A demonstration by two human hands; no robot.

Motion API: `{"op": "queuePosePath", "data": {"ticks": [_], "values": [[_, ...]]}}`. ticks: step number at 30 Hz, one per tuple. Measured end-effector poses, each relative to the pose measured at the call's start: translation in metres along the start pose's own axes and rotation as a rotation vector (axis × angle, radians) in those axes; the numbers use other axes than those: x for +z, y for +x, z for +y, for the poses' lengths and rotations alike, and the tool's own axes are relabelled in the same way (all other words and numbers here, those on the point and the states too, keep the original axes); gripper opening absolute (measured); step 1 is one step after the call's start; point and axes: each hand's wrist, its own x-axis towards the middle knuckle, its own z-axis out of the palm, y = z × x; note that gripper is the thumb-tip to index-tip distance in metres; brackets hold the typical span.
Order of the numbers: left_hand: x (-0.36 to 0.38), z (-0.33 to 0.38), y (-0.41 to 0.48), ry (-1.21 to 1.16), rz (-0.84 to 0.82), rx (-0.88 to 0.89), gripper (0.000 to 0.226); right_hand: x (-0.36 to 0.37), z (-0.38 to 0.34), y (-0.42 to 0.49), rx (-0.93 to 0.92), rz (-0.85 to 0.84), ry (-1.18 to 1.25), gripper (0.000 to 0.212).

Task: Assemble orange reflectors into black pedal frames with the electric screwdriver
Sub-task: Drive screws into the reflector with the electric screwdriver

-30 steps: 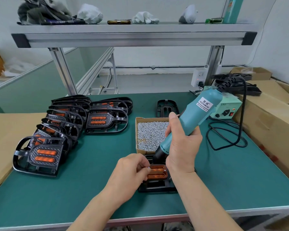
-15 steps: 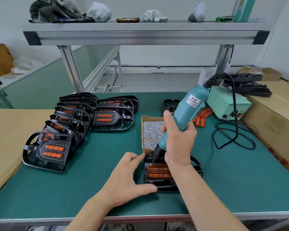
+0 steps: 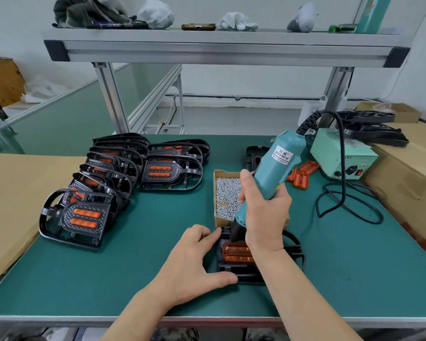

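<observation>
A green worktop point(image 3: 133, 279) lies in front of you under a metal shelf point(image 3: 219, 48) that carries cloths and gloves. To your left, finished pedals point(image 3: 84, 217) with orange inserts overlap in a row that runs away from you, with more finished ones point(image 3: 170, 173) beside its far end. In the middle sits an open cardboard box of screws point(image 3: 225, 193), and an empty black frame point(image 3: 253, 153) lies behind it. To the right of the box are loose orange reflectors point(image 3: 303, 173), a pale green power unit point(image 3: 340, 153) and a black cable point(image 3: 342, 193) that loops over the worktop and up to the tool. Cardboard cartons point(image 3: 408, 180) border the right side, with more black frames point(image 3: 369, 129) stacked on them. The black pedal frame point(image 3: 293, 244) you are working on lies flat near the front edge, just in front of the screw box, with an orange reflector point(image 3: 236, 252) seated in it. Your right forearm crosses over the frame and hides its middle. Your right hand point(image 3: 266, 212) is wrapped firmly round the electric screwdriver point(image 3: 273, 168), which leans up and away to the right; its dark nose points down at the far left end of the reflector. Your left hand point(image 3: 192, 264) rests on the worktop, its fingers spread and nearly straight, the index fingertip touching the frame's far left corner and the thumb lying along its near left edge.
</observation>
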Motion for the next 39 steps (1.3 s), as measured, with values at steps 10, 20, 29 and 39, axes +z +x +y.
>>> {"op": "queuePosePath", "data": {"ticks": [10,20,29,39], "values": [[0.001,0.0,0.0,0.017,0.006,0.008,0.112,0.001,0.001,-0.003,-0.017,-0.023,-0.011,0.02],[0.001,-0.001,0.0,0.009,0.011,0.005,0.112,0.003,0.006,-0.009,-0.164,-0.167,-0.106,0.012],[0.001,-0.001,0.001,0.008,0.013,0.002,0.112,0.003,0.01,-0.008,-0.083,-0.199,-0.07,0.017],[0.003,0.001,-0.001,0.029,0.008,0.013,0.106,0.003,0.016,-0.008,-0.022,-0.202,-0.088,0.031]]}}
